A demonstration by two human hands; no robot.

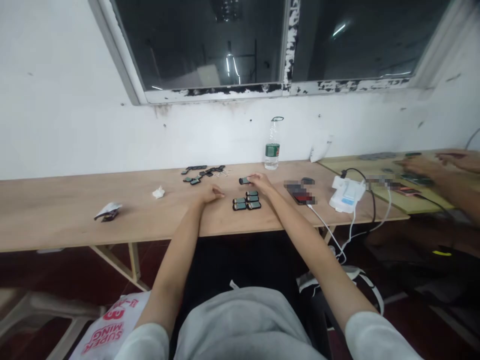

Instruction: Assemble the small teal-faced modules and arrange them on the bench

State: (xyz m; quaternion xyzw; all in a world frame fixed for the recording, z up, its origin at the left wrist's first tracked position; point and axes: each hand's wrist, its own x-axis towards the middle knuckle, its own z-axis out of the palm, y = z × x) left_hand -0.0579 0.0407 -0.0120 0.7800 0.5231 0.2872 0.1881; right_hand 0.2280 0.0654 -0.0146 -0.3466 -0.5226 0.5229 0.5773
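Note:
My right hand [261, 182] is closed on a small dark piece with a grey-green face [244, 180], just behind a group of similar pieces [246, 200] laid in short rows on the wooden table [142, 225]. To the left of that group, my left hand [213, 193] rests near the tabletop with thumb and fingers apart, and nothing shows between them. Behind my left hand lies a loose pile of dark pieces [206, 172] with small light bits beside it.
A water bottle [272, 150] stands by the wall. To the right lie a phone [300, 193] and a white power strip [347, 194] with cables. Crumpled tissue [158, 192] and a small packet [108, 211] lie left. Another person's hands [423, 165] are at the far right.

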